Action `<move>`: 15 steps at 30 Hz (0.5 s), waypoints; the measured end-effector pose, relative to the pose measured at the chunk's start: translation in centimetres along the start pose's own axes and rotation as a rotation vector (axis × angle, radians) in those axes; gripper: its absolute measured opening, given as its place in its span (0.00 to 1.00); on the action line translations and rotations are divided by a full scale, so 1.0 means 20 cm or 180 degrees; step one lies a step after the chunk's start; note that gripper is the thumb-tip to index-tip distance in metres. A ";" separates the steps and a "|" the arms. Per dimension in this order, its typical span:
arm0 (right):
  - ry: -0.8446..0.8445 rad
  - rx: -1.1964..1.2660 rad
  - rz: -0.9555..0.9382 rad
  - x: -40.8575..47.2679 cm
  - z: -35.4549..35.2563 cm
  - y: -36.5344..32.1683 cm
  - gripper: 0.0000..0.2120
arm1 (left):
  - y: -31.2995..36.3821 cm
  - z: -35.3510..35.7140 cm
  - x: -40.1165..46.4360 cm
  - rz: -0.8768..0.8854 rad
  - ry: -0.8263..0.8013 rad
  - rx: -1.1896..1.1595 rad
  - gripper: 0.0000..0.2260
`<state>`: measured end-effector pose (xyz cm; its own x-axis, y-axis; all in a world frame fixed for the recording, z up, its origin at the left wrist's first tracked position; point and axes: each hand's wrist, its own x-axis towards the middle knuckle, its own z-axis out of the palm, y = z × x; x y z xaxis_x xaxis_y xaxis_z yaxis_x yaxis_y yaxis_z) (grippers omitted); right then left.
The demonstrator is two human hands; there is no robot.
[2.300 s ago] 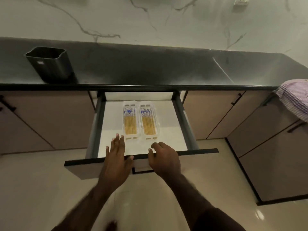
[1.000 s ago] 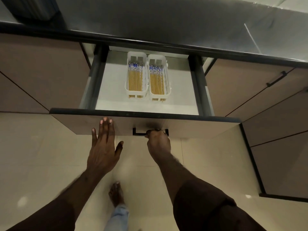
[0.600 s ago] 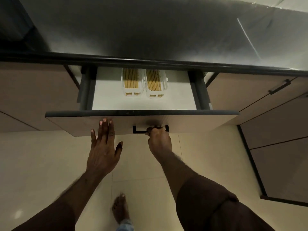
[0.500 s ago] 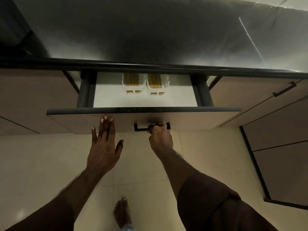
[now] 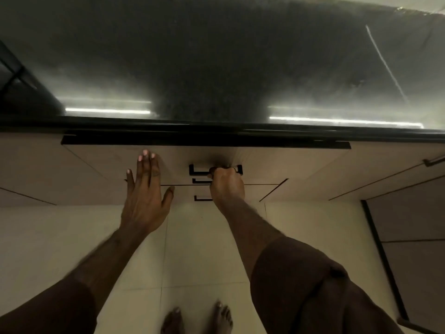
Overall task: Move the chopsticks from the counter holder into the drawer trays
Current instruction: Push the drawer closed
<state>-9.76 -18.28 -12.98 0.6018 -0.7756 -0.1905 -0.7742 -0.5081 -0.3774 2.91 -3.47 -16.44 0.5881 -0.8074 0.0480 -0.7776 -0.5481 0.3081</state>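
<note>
Nearest to us, two bare feet point(image 5: 197, 320) stood on the pale tiled floor point(image 5: 60, 237), and our dark sleeves filled the lower corners of the view. Our left hand point(image 5: 144, 196) lay flat against the beige drawer front point(image 5: 101, 169), fingers straight and together, thumb spread to the side, holding nothing. Just to its right, our right hand point(image 5: 226, 183) was curled into a fist around the black drawer handle point(image 5: 196, 171), the fingers wrapped over the bar so that its right half was mostly hidden. Below that handle, two more black handles point(image 5: 201, 198) showed partly beside our right wrist, one under the other.

The drawer front sat flush with the cabinet fronts on either side, its dark top edge point(image 5: 204, 142) tucked right beneath the counter lip. With the drawer closed like this, the chopsticks and their trays were out of sight, so we could not tell where they lay.

Beyond the lip, the dark speckled countertop point(image 5: 216, 56) stretched away, with two bright strips of reflected light point(image 5: 108, 110) near its front edge. To the far right, another cabinet front carried a black handle point(image 5: 434, 162).
</note>
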 end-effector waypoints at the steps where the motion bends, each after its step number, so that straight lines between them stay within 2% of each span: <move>1: -0.0033 0.0092 0.0025 0.03 0.00 0.00 0.13 | 0.00 0.00 0.03 -0.0046 -0.0003 -0.0001 0.40; 6: -0.0235 0.0432 0.0268 0.14 0.01 0.00 0.13 | -0.03 0.01 0.10 -0.0083 -0.0056 0.0035 0.40; 12: -0.0195 0.0775 0.0406 0.20 0.02 0.00 0.15 | -0.02 0.00 0.16 -0.0038 0.0003 0.0055 0.38; 15: -0.0370 0.0463 0.0419 0.25 0.01 0.01 0.16 | 0.00 -0.01 0.18 -0.0043 0.0019 0.0034 0.38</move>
<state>-6.82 -22.14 -14.16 0.5225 -0.7790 -0.3467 -0.8163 -0.3395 -0.4674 5.10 -6.33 -16.19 0.5998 -0.7986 0.0497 -0.7719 -0.5612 0.2987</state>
